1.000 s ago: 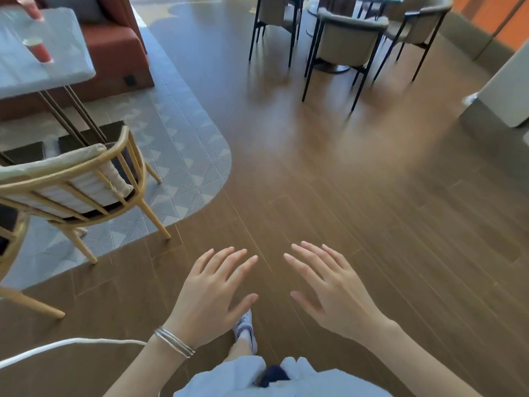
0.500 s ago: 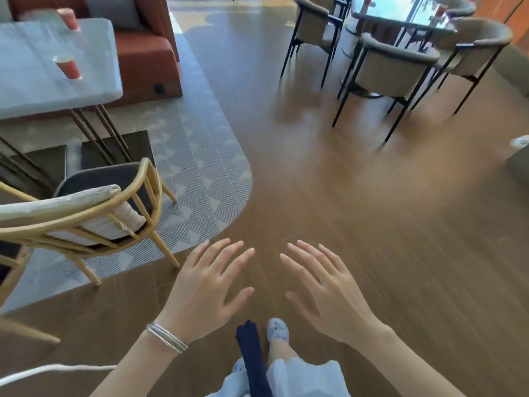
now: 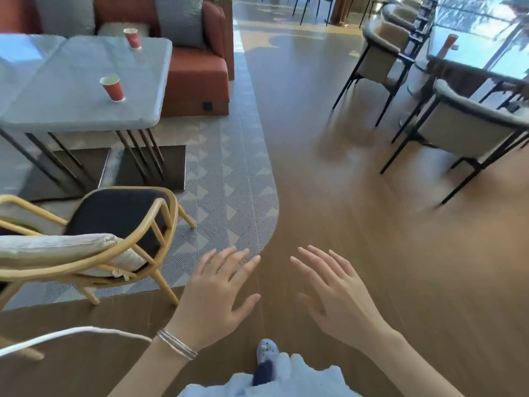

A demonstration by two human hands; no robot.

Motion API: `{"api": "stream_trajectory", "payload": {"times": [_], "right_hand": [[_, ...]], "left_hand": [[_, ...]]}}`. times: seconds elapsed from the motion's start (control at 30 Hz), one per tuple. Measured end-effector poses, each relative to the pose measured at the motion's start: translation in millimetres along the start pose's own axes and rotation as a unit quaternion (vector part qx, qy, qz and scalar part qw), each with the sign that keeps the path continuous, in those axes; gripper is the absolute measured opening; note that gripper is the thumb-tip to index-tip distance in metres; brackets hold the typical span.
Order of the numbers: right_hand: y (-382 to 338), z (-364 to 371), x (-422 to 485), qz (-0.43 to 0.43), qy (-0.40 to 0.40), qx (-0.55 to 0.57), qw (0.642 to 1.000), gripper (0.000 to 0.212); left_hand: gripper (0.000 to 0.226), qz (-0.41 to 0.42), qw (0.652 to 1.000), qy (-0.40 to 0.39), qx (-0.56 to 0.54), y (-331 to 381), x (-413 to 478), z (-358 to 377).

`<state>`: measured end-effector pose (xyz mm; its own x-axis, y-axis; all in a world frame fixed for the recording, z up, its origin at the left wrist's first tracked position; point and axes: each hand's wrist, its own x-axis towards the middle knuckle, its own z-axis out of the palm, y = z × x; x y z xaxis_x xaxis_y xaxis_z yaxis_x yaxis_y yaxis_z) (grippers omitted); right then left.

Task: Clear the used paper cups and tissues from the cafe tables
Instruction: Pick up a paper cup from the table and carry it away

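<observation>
Both free: holds left hand (image 3: 220,299) and right hand (image 3: 337,299) out low, fingers spread, gripping nothing, probably ready for collecting. Ahead-left on the grey table (image 3: 71,110), near red cup (image 3: 112,87) and far red cup (image 3: 132,38), upright, well apart, beyond reach.

No text, label, brand or number can be read anywhere, not even on the red paper cups (image 3: 112,87).

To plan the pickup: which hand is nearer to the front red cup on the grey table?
Left. The left hand is short and right of the red cup; the right hand, farther right.
</observation>
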<state>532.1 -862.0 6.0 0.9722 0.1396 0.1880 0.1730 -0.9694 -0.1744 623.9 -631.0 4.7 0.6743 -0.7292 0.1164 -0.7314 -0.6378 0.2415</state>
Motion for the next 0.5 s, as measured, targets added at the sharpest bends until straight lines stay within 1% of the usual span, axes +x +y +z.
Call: {"api": "stream_trajectory", "payload": {"times": [0.13,0.27,0.37,0.5], "right_hand": [[37,-2,66,-0.033,0.001,0.006,0.999,0.052],[54,15,116,-0.057,-0.021,0.021,0.998,0.052],[65,34,156,-0.076,-0.049,0.014,0.996,0.055],[81,58,224,-0.090,-0.058,0.016,0.994,0.054]], "left_hand": [[0.057,-0.040,0.999,0.010,0.005,-14,53,-2],[0.057,-0.068,0.998,-0.003,0.003,-43,88,2],[0.056,-0.078,0.997,-0.014,0.003,-78,112,8],[0.056,-0.082,0.996,-0.018,0.015,-138,155,13]]}}
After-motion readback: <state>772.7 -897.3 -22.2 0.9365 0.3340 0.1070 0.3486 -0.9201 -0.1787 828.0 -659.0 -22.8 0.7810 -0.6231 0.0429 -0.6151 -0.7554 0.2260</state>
